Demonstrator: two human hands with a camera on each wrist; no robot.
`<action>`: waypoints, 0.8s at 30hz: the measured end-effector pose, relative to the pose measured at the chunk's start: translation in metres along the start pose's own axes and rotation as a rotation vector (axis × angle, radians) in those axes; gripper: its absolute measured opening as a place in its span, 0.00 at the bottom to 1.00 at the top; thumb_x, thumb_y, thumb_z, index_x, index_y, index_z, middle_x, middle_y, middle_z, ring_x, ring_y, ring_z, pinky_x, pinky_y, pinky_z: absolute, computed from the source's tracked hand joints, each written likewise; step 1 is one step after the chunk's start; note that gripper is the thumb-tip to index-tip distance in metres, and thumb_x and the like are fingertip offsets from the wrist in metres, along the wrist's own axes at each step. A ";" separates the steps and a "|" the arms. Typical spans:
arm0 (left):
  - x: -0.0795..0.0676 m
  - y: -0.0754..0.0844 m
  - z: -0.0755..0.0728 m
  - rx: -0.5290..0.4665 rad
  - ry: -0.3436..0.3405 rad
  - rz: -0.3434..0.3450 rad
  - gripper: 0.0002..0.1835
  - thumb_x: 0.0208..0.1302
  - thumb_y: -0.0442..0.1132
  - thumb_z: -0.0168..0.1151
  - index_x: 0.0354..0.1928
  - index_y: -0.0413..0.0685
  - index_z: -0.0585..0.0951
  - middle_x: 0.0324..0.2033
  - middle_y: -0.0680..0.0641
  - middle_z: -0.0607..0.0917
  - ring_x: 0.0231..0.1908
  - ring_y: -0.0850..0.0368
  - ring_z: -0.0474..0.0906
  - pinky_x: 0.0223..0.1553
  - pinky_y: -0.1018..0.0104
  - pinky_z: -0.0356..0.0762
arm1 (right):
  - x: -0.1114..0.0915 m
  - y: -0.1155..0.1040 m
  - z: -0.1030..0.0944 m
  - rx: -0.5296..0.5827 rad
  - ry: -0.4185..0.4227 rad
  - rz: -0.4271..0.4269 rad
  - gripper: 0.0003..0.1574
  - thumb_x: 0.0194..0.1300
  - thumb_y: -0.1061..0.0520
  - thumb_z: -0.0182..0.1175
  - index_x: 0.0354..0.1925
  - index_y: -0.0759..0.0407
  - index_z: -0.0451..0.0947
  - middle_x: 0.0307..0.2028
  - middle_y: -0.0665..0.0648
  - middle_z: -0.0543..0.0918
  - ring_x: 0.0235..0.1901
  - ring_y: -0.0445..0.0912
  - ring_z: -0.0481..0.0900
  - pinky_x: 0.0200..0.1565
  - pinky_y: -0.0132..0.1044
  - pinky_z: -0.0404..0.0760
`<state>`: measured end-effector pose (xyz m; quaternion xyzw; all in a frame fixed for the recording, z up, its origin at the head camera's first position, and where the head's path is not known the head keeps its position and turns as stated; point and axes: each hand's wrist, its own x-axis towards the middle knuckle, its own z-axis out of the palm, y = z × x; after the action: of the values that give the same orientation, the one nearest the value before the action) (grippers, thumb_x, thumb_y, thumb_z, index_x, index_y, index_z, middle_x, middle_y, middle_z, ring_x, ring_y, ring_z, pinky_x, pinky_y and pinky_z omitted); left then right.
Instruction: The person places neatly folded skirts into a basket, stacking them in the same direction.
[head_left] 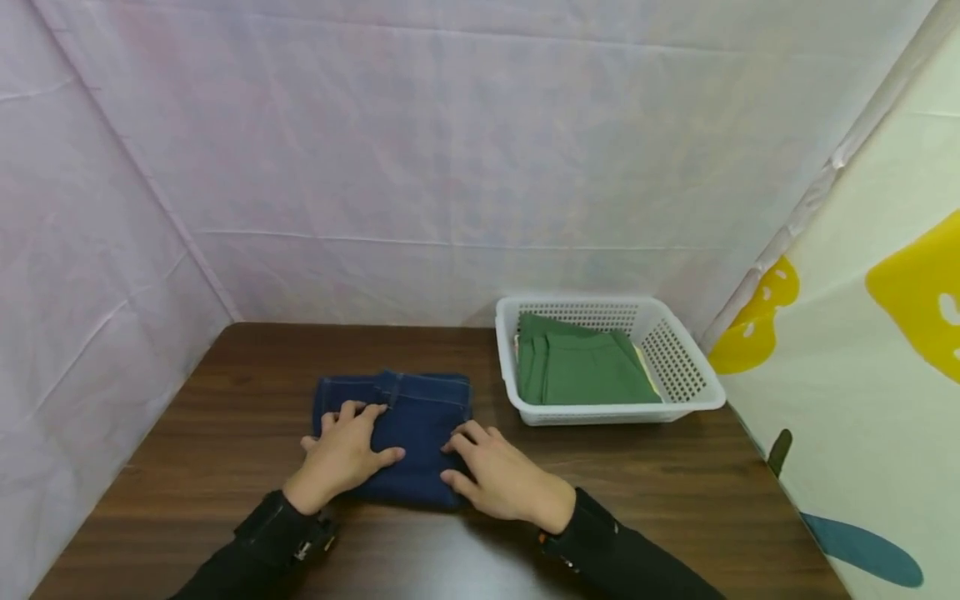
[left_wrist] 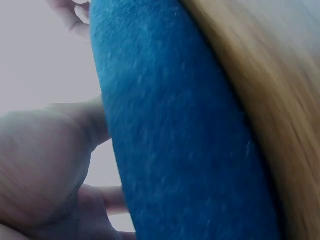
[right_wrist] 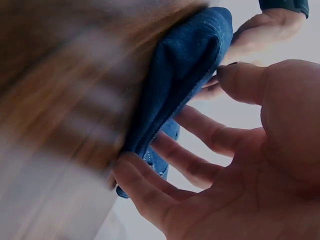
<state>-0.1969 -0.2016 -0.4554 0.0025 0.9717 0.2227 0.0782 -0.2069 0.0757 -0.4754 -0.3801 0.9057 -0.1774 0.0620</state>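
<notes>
Folded dark blue jeans (head_left: 420,442) lie on the wooden table in front of me, with the waistband at the far side. My left hand (head_left: 341,450) rests on their left part, fingers spread and thumb pointing inward. At the right edge, my right hand (head_left: 498,475) touches the cloth with loosely bent fingers. The right wrist view shows the layered side of the jeans (right_wrist: 185,65) against the fingertips of that hand (right_wrist: 225,165). In the left wrist view the thick near fold of the denim (left_wrist: 170,125) hides part of the left hand (left_wrist: 45,160).
A white perforated plastic basket (head_left: 690,406) stands at the back right of the brown table (head_left: 247,400). Folded green cloth (head_left: 592,367) lies in it, with a pale yellow edge beneath. White fabric walls (head_left: 450,167) enclose the back and sides; the right one carries yellow shapes.
</notes>
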 end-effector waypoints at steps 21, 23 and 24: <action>-0.015 0.038 0.015 -0.085 -0.059 0.078 0.43 0.72 0.56 0.85 0.83 0.49 0.80 0.76 0.32 0.80 0.70 0.24 0.75 0.63 0.04 0.73 | -0.056 0.031 -0.019 0.108 0.058 0.052 0.08 0.88 0.47 0.69 0.49 0.47 0.89 0.55 0.50 0.84 0.51 0.47 0.86 0.57 0.46 0.91; -0.015 0.036 0.017 -0.100 -0.038 0.073 0.42 0.73 0.54 0.84 0.82 0.45 0.79 0.73 0.32 0.82 0.70 0.25 0.76 0.62 0.07 0.77 | -0.057 0.032 -0.018 0.124 0.062 0.064 0.08 0.88 0.47 0.69 0.50 0.48 0.89 0.56 0.50 0.84 0.54 0.48 0.87 0.60 0.47 0.91; -0.015 0.034 0.017 -0.109 -0.021 0.072 0.42 0.74 0.52 0.84 0.82 0.43 0.79 0.70 0.32 0.84 0.68 0.26 0.78 0.61 0.11 0.80 | -0.058 0.033 -0.017 0.137 0.065 0.068 0.08 0.88 0.48 0.69 0.51 0.48 0.89 0.56 0.50 0.84 0.55 0.48 0.88 0.60 0.48 0.91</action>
<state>-0.1809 -0.1640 -0.4539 0.0354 0.9565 0.2781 0.0807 -0.1920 0.1425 -0.4731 -0.3381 0.9052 -0.2491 0.0646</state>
